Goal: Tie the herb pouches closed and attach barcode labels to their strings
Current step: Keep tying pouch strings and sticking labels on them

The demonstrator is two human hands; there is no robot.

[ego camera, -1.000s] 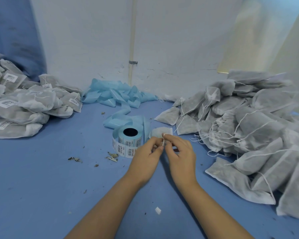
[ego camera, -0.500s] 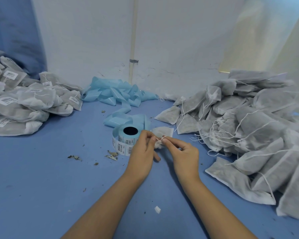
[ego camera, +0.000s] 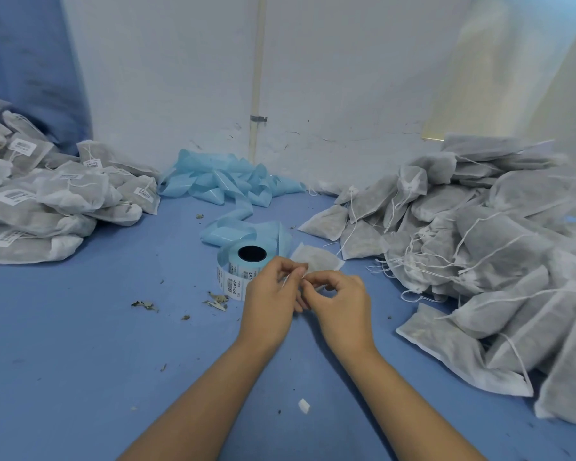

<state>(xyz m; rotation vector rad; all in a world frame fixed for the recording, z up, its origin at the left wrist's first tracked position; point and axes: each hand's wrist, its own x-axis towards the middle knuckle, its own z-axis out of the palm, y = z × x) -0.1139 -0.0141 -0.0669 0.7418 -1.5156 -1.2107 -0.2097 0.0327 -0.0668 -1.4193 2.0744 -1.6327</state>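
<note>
On the blue surface (ego camera: 80, 327), a pile of labelled grey mesh pouches (ego camera: 47, 201) lies far left. Centre, the blue roll of barcode labels (ego camera: 240, 267) stands beside the left hand (ego camera: 271, 299), which pinches a thin white string (ego camera: 288, 277); the right hand (ego camera: 341, 302) pinches it too, before a small pouch (ego camera: 316, 261). Unlabelled pouches (ego camera: 479, 247) heap at the right.

Label roll (ego camera: 238, 271): mid-tabletop (ego camera: 80, 344), just left of both hands. Pouch (ego camera: 316, 261): right of roll, behind the hands. Backing strip (ego camera: 226, 184): from roll back to the rear wall. Labelled pouches (ego camera: 47, 201): heaped at left edge. Unlabelled pouches (ego camera: 479, 247): heaped along right edge. Leaf scraps (ego camera: 217, 301): before the roll.
</note>
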